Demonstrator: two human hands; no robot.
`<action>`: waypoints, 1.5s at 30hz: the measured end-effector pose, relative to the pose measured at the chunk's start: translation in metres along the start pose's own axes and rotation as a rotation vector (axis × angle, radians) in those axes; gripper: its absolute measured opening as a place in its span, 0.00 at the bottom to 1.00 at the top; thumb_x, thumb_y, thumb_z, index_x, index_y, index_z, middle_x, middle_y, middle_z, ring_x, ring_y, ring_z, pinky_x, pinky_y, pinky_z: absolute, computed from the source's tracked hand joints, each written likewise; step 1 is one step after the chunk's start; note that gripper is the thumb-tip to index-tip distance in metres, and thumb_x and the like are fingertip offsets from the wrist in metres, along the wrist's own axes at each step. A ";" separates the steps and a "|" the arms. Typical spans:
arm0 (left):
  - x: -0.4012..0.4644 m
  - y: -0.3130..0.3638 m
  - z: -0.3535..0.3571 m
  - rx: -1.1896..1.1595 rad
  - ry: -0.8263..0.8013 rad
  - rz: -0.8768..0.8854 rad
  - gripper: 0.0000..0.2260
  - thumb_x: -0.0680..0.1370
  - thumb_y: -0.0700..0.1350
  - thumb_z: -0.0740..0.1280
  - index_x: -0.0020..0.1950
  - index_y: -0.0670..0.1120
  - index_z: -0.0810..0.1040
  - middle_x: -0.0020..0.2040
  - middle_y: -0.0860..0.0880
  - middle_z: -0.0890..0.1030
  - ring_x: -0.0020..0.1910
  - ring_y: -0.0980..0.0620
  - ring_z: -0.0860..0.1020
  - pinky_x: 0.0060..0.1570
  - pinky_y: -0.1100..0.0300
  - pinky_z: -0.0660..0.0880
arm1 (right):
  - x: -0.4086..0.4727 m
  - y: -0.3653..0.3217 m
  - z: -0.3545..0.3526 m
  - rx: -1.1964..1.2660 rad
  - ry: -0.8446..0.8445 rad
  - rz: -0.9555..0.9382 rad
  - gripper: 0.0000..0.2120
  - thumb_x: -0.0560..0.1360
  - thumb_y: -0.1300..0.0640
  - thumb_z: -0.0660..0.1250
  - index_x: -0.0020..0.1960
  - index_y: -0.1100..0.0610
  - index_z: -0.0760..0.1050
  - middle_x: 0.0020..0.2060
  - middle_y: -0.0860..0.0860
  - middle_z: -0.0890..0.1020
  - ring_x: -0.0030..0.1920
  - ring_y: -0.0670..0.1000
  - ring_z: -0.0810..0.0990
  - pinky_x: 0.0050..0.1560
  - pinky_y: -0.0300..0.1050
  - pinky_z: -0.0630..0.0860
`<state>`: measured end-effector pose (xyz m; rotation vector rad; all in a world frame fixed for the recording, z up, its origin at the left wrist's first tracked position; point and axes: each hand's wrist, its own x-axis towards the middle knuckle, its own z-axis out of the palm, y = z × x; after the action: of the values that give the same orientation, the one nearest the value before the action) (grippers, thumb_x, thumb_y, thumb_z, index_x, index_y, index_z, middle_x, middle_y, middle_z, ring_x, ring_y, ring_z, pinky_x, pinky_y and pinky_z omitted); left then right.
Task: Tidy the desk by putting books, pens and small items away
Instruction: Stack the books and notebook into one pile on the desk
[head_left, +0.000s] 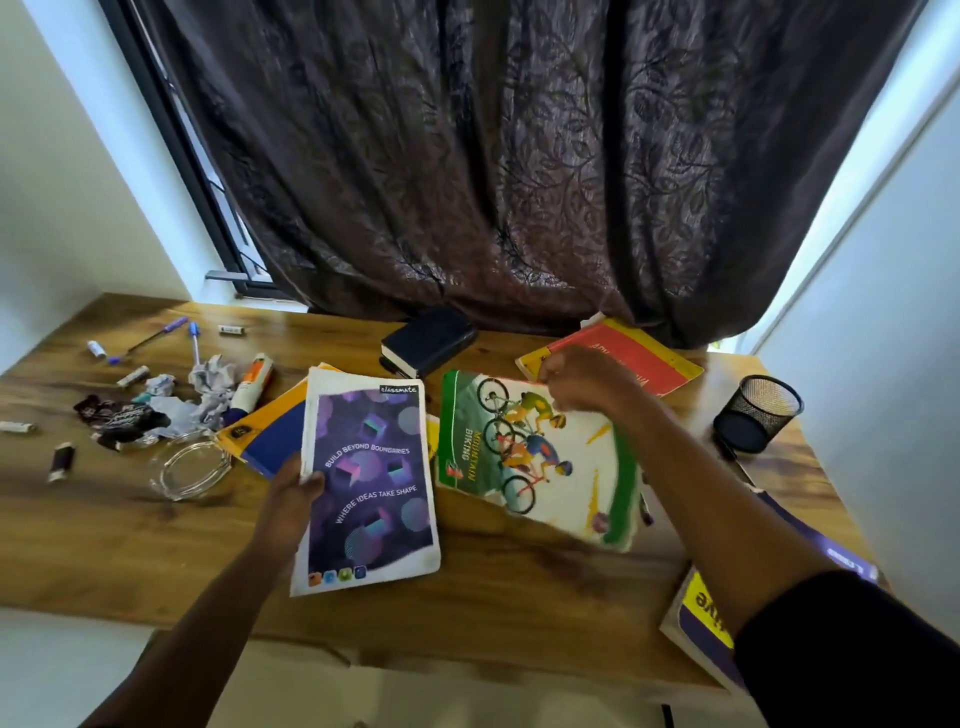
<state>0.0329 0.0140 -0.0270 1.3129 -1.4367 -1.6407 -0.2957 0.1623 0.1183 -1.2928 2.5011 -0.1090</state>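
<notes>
My left hand (291, 506) grips the left edge of a purple Classmate notebook (369, 483), thumb on the cover, and the notebook is lifted off the wooden desk (130, 540). My right hand (584, 379) pinches the far edge of a green and white Mountain Biking notebook (540, 462), which tilts up from the desk. A red and yellow book (628, 358) lies behind that hand. A blue and yellow book (270, 431) lies under the purple one. Pens (193, 340) lie at the far left.
A black mesh pen cup (758, 413) stands at the right. A dark blue book (428, 340) lies by the curtain. Crumpled paper (208, 387), wrappers, batteries, a marker (252, 387) and a glass dish (189, 467) clutter the left. A purple and yellow book (701, 623) overhangs the front right corner.
</notes>
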 end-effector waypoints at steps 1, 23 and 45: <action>0.002 0.002 0.000 0.024 -0.016 0.021 0.11 0.83 0.33 0.60 0.60 0.43 0.78 0.52 0.37 0.84 0.49 0.35 0.82 0.47 0.45 0.80 | 0.000 -0.005 -0.013 -0.067 -0.049 -0.044 0.18 0.76 0.63 0.66 0.64 0.52 0.81 0.61 0.54 0.82 0.55 0.56 0.79 0.54 0.45 0.76; -0.012 0.014 0.042 0.116 -0.452 0.068 0.20 0.69 0.46 0.80 0.59 0.45 0.80 0.47 0.47 0.87 0.50 0.49 0.84 0.49 0.57 0.80 | 0.017 -0.130 0.098 -0.337 0.206 -0.673 0.19 0.69 0.53 0.77 0.59 0.44 0.80 0.60 0.46 0.81 0.68 0.53 0.73 0.75 0.72 0.55; 0.009 0.037 0.061 0.010 -0.535 0.069 0.26 0.78 0.27 0.66 0.69 0.54 0.75 0.60 0.48 0.85 0.62 0.46 0.81 0.61 0.45 0.78 | -0.045 -0.039 0.123 1.564 0.185 0.303 0.11 0.72 0.71 0.71 0.51 0.59 0.81 0.36 0.49 0.87 0.42 0.55 0.85 0.40 0.46 0.83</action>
<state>-0.0332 0.0195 0.0014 0.8440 -1.7647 -2.0345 -0.2023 0.1854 0.0219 -0.2057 1.6926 -1.6904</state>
